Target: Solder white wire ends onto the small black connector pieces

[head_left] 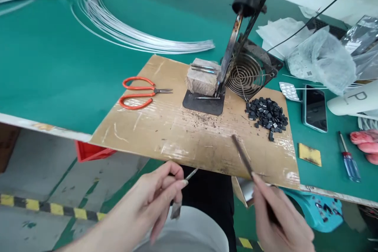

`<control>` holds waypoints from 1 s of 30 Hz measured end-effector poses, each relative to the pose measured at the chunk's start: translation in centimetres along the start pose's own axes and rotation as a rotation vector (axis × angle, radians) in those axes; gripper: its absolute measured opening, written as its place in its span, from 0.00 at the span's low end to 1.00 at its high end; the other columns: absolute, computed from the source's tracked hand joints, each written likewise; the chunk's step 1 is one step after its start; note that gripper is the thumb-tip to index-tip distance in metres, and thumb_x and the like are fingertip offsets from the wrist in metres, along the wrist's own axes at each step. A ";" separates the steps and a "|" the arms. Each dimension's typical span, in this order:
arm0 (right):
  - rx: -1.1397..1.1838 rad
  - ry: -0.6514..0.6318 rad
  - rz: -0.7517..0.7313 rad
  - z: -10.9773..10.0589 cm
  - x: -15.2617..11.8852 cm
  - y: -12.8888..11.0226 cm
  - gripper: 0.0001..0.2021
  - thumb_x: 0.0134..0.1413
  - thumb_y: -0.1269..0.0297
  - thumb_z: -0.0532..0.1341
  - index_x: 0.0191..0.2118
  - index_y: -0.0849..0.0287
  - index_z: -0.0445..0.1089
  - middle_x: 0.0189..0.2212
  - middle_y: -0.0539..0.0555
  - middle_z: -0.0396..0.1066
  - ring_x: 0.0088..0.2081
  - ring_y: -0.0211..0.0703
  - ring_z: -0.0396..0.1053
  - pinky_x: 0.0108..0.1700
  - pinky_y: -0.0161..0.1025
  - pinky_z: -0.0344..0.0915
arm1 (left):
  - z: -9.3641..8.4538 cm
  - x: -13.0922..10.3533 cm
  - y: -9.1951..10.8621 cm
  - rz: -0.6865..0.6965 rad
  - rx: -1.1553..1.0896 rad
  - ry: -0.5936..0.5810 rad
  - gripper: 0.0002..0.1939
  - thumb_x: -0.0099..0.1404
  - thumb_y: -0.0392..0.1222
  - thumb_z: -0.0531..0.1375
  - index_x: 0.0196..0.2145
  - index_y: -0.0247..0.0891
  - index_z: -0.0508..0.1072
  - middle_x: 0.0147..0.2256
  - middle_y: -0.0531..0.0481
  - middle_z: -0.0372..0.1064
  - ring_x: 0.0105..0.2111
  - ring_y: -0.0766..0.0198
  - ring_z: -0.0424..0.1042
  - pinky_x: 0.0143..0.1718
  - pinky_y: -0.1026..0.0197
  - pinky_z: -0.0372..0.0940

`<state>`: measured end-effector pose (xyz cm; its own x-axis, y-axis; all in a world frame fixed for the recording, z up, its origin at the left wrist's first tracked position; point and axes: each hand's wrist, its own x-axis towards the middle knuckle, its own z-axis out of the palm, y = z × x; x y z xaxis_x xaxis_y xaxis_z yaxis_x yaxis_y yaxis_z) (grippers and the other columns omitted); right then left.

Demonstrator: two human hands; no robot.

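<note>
My left hand [163, 195] is closed around a slim metal rod [191, 174] over a white bin [195, 230], below the table edge. A grey, flat-ended piece [176, 209] shows beneath its fingers; whether it belongs to the rod I cannot tell. In my right hand [279, 214] is a long, dark, narrow file-like tool [242, 156], its far end over the cardboard [141, 134]. Ahead stands a soldering iron [232, 43], tip down, beside a block [201, 80] with metal rods on top. Dark crumbs lie in front of the block's black base [203, 104].
Orange-handled scissors [138, 92] lie at left on the cardboard, small black parts [267, 114] at right. Behind are a fan [248, 73] and white strands [141, 33]. A phone [314, 108], yellow sponge [310, 154] and screwdriver [350, 161] occupy the right side.
</note>
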<state>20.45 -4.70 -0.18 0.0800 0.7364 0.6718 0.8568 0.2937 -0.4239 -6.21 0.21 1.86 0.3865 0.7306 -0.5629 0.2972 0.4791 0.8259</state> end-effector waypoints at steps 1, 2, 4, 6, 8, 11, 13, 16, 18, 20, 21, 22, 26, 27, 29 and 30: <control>0.007 -0.060 -0.050 0.3 -0.1 -0.3 0.30 0.57 0.83 0.70 0.61 0.49 0.76 0.29 0.46 0.80 0.26 0.33 0.74 0.34 0.32 0.71 | 0.7 0.1 -0.7 -0.035 -0.094 -0.001 0.25 0.74 0.68 0.52 0.40 0.42 0.64 0.26 0.56 0.72 0.12 0.73 0.60 0.17 0.67 0.53; 0.004 -0.112 -0.088 0.4 -0.3 -0.6 0.29 0.60 0.82 0.69 0.63 0.51 0.74 0.29 0.46 0.79 0.26 0.32 0.74 0.35 0.32 0.70 | 1.3 0.2 -1.3 -0.047 -0.170 0.013 0.25 0.73 0.69 0.54 0.39 0.41 0.64 0.27 0.56 0.72 0.12 0.74 0.60 0.18 0.68 0.53; -0.005 -0.192 -0.154 0.6 -0.5 -0.8 0.24 0.66 0.80 0.65 0.63 0.54 0.74 0.29 0.47 0.79 0.27 0.31 0.74 0.35 0.32 0.69 | 2.1 0.8 -1.9 -0.047 -0.270 0.049 0.26 0.71 0.69 0.56 0.39 0.40 0.64 0.27 0.56 0.72 0.12 0.76 0.59 0.18 0.69 0.53; -0.002 -0.255 -0.193 0.4 -0.6 -1.0 0.17 0.69 0.78 0.61 0.58 0.57 0.78 0.28 0.48 0.78 0.27 0.32 0.73 0.34 0.32 0.67 | 2.6 1.3 -2.0 -0.056 -0.324 0.051 0.28 0.69 0.71 0.58 0.39 0.40 0.65 0.26 0.57 0.71 0.12 0.77 0.57 0.17 0.70 0.50; -0.012 -0.311 -0.223 0.3 -0.6 -1.2 0.14 0.72 0.76 0.58 0.51 0.58 0.80 0.28 0.48 0.78 0.28 0.32 0.74 0.34 0.32 0.67 | 2.8 1.8 -1.8 -0.078 -0.337 0.030 0.31 0.67 0.73 0.59 0.38 0.38 0.66 0.24 0.58 0.69 0.11 0.77 0.57 0.16 0.71 0.48; -0.050 -0.366 -0.246 0.4 -0.5 -1.5 0.16 0.74 0.74 0.55 0.47 0.57 0.81 0.27 0.47 0.78 0.26 0.31 0.73 0.33 0.32 0.66 | 2.9 2.3 -1.3 -0.103 -0.330 -0.007 0.34 0.63 0.75 0.61 0.37 0.37 0.67 0.25 0.56 0.69 0.11 0.77 0.58 0.16 0.71 0.49; -0.074 -0.387 -0.254 0.6 -0.5 -1.6 0.17 0.75 0.74 0.53 0.47 0.57 0.80 0.26 0.47 0.79 0.26 0.32 0.74 0.32 0.33 0.65 | 2.9 2.5 -1.2 -0.102 -0.348 -0.036 0.34 0.62 0.75 0.62 0.37 0.36 0.68 0.26 0.56 0.68 0.12 0.76 0.58 0.15 0.70 0.50; -0.094 -0.417 -0.271 0.8 -0.5 -1.7 0.18 0.74 0.77 0.52 0.48 0.58 0.79 0.26 0.47 0.79 0.25 0.33 0.73 0.31 0.34 0.64 | 2.8 2.6 -1.3 -0.108 -0.395 -0.057 0.30 0.65 0.72 0.62 0.39 0.38 0.69 0.22 0.59 0.62 0.14 0.74 0.55 0.16 0.70 0.50; -0.103 -0.424 -0.280 0.7 -0.5 -1.7 0.18 0.74 0.77 0.51 0.48 0.59 0.79 0.26 0.47 0.79 0.24 0.34 0.72 0.31 0.35 0.64 | 2.8 2.6 -1.3 -0.102 -0.397 -0.091 0.28 0.69 0.69 0.59 0.37 0.38 0.69 0.18 0.62 0.54 0.16 0.73 0.50 0.17 0.70 0.47; -0.104 -0.425 -0.285 0.8 -0.5 -1.8 0.18 0.74 0.77 0.51 0.47 0.59 0.79 0.26 0.48 0.79 0.24 0.34 0.71 0.32 0.35 0.64 | 2.9 2.6 -1.2 -0.100 -0.396 -0.096 0.29 0.69 0.69 0.59 0.30 0.38 0.67 0.19 0.62 0.49 0.19 0.72 0.47 0.20 0.69 0.47; -0.104 -0.420 -0.285 0.8 -0.5 -1.8 0.18 0.74 0.77 0.52 0.47 0.59 0.79 0.26 0.48 0.79 0.24 0.34 0.71 0.32 0.35 0.64 | 3.0 2.7 -1.2 -0.098 -0.398 -0.088 0.31 0.68 0.71 0.60 0.27 0.38 0.64 0.20 0.61 0.48 0.21 0.72 0.47 0.21 0.69 0.48; -0.103 -0.416 -0.284 1.0 -0.5 -1.9 0.18 0.73 0.78 0.52 0.47 0.59 0.79 0.27 0.48 0.79 0.24 0.34 0.71 0.33 0.35 0.64 | 3.1 2.8 -1.2 -0.095 -0.393 -0.069 0.32 0.66 0.72 0.60 0.26 0.39 0.61 0.22 0.60 0.47 0.23 0.71 0.47 0.22 0.69 0.49; -0.105 -0.390 -0.258 2.3 -0.2 -2.2 0.16 0.72 0.79 0.53 0.49 0.62 0.79 0.27 0.49 0.79 0.25 0.35 0.72 0.33 0.35 0.64 | 3.8 2.9 -1.8 0.012 -0.231 0.035 0.31 0.71 0.70 0.55 0.24 0.41 0.57 0.24 0.59 0.44 0.24 0.68 0.44 0.21 0.66 0.47; -0.109 -0.378 -0.243 2.7 0.0 -2.3 0.15 0.72 0.79 0.54 0.49 0.62 0.78 0.28 0.50 0.79 0.25 0.35 0.72 0.33 0.35 0.64 | 3.9 2.9 -2.0 0.054 -0.181 0.072 0.30 0.73 0.67 0.53 0.24 0.41 0.57 0.23 0.59 0.45 0.23 0.68 0.44 0.21 0.66 0.46; -0.114 -0.354 -0.217 2.9 0.4 -2.4 0.14 0.71 0.78 0.56 0.50 0.63 0.78 0.29 0.50 0.80 0.26 0.34 0.73 0.33 0.35 0.65 | 4.2 2.9 -2.3 0.121 -0.116 0.135 0.28 0.76 0.62 0.52 0.24 0.41 0.56 0.23 0.58 0.46 0.23 0.67 0.45 0.20 0.65 0.46; -0.116 -0.355 -0.210 2.8 0.6 -2.5 0.13 0.71 0.77 0.56 0.50 0.63 0.78 0.29 0.50 0.80 0.26 0.34 0.74 0.33 0.35 0.65 | 4.3 2.8 -2.3 0.136 -0.096 0.152 0.27 0.77 0.60 0.52 0.24 0.41 0.56 0.23 0.58 0.46 0.23 0.67 0.45 0.20 0.65 0.46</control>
<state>16.94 -3.32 -0.38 -0.2656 0.8379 0.4769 0.8889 0.4043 -0.2153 -2.03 -0.90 -1.77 0.2789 0.8533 -0.4405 0.1644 0.4095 0.8974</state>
